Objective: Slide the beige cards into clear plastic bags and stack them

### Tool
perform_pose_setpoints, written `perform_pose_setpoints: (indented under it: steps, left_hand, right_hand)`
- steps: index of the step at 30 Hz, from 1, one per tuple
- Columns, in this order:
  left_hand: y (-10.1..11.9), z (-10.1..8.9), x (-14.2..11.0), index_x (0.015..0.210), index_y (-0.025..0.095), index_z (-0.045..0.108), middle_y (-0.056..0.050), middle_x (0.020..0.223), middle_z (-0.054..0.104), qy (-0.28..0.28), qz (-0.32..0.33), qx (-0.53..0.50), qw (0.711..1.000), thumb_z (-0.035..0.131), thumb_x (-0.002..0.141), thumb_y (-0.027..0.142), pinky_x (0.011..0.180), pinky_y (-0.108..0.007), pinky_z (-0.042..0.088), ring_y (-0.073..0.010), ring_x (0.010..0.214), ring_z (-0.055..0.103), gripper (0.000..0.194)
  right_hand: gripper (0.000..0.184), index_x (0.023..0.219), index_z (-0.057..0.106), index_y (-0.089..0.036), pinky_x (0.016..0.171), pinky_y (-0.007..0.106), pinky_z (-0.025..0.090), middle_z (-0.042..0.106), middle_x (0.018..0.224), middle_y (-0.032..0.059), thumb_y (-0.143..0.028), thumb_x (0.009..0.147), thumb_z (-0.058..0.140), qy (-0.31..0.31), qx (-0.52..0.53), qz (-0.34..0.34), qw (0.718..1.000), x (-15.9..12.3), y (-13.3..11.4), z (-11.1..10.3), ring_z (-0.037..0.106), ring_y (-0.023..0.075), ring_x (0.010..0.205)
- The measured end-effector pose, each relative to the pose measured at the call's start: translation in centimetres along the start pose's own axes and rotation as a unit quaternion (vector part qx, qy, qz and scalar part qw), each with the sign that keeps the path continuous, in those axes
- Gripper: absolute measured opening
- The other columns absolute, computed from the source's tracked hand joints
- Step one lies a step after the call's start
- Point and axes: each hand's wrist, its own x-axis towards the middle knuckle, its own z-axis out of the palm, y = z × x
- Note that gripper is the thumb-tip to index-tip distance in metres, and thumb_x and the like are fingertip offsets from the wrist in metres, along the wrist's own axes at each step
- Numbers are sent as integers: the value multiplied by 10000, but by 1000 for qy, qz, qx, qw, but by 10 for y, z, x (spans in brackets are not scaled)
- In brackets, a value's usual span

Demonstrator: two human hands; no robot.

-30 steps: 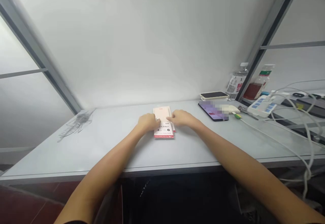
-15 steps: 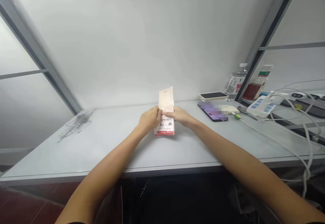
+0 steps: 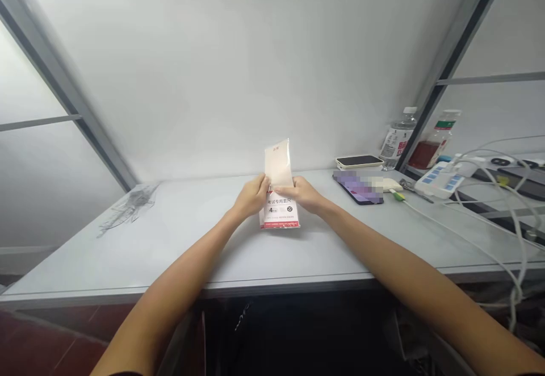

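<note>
A flat pink-and-white packet [image 3: 279, 186] with a red strip along its bottom and printed text stands upright above the grey table [image 3: 170, 251], held between both hands at its middle. My left hand [image 3: 252, 195] pinches its left edge with fingers closed. My right hand [image 3: 301, 193] grips its right edge, fingers curled round it. The packet's pale upper half rises above my fingers.
A crumpled clear wrapper [image 3: 128, 208] lies at the table's left back. To the right lie a dark phone [image 3: 357, 186], a cream box with a dark top [image 3: 358, 162], two bottles [image 3: 398, 137], a power strip [image 3: 438, 178] and several white cables [image 3: 489, 217].
The packet lay flat on the table with both hands on it; now both hands have lifted it upright and hold it off the surface.
</note>
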Motion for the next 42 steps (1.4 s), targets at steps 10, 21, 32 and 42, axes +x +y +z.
perform_pose_setpoints:
  steps: [10, 21, 32, 42]
  left_hand:
    - [-4, -1, 6, 656, 203, 342, 37, 530, 387, 12, -31, -130, 991, 288, 893, 424, 447, -229, 351, -90, 446, 409, 328]
    - [-17, -10, 12, 823, 205, 402, 10, 689, 558, 63, -89, -108, 988, 324, 873, 431, 455, -241, 399, -90, 444, 493, 244]
    - [-3, -9, 11, 744, 164, 534, -51, 1149, 545, 25, -43, -252, 966, 469, 755, 281, 713, -257, 488, -154, 950, 550, 134]
    - [-12, -12, 17, 668, 162, 487, 2, 730, 566, 108, -83, -343, 930, 604, 717, 408, 584, -209, 420, -82, 629, 505, 276]
  right_hand:
    - [330, 930, 672, -133, 742, 330, 496, 693, 919, 88, -376, 706, 678, -30, 41, -31, 998, -2, -1, -1, 644, 217, 828]
    - [332, 970, 636, -126, 741, 338, 509, 681, 965, 108, -372, 748, 652, 14, 55, -51, 997, -3, -11, 6, 645, 221, 845]
    - [384, 1036, 604, -151, 760, 319, 496, 668, 1018, 86, -373, 728, 665, 61, 2, -46, 997, 1, -5, 1, 626, 209, 893]
    - [328, 781, 573, -149, 551, 230, 472, 649, 741, 47, -477, 793, 566, 126, -13, -25, 992, 10, -3, -5, 597, 125, 625]
